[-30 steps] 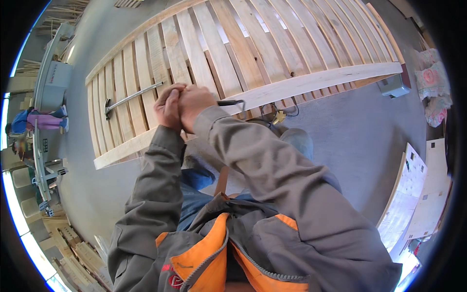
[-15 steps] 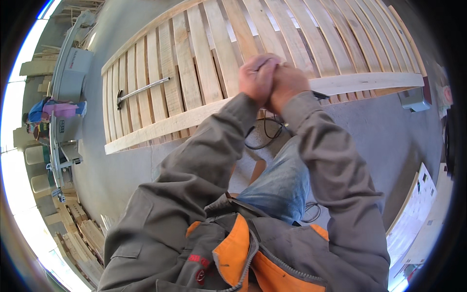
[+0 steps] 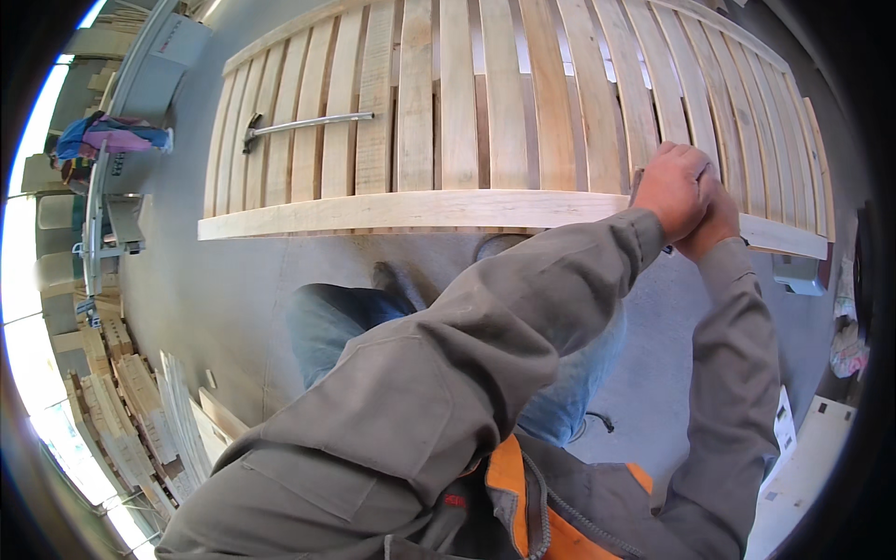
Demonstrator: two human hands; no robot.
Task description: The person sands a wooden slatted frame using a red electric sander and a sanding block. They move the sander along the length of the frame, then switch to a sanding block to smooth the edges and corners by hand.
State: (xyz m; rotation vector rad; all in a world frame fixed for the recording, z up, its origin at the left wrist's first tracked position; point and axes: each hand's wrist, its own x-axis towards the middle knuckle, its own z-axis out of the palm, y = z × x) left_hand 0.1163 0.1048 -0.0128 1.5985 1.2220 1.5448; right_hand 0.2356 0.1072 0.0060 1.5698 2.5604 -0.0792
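Slatted wooden frame (image 3: 457, 112) sits across the upper middle of view, front rail (image 3: 411, 210) toward the wearer; far edge cut off at top centre, ends bent by the lens. Left hand (image 3: 674, 191) is at the front rail, right of centre, fingers curled; right hand (image 3: 721, 213) is tucked against it, mostly covered by it. Palms hidden: can't tell if either grips anything. A sliver of dark edge shows beside the left knuckles, too small to identify. T-shaped metal tool (image 3: 313, 123) lies across the slats on the left, dark head to the left, well apart from the hands. Left sleeve (image 3: 401, 401) blocks much of the floor and the wearer's jeans (image 3: 317, 327); a cable (image 3: 499, 245) runs behind it, most of it out of sight. Grey box (image 3: 798, 273) near the right end, partly behind the frame. Far left: grey machine (image 3: 173, 51), and what looks like a person in blue and purple (image 3: 112, 135), small and blurred. Timber stacks (image 3: 121, 411) lower left; pale panels (image 3: 812, 467) lower right, clipped by the dark rim.
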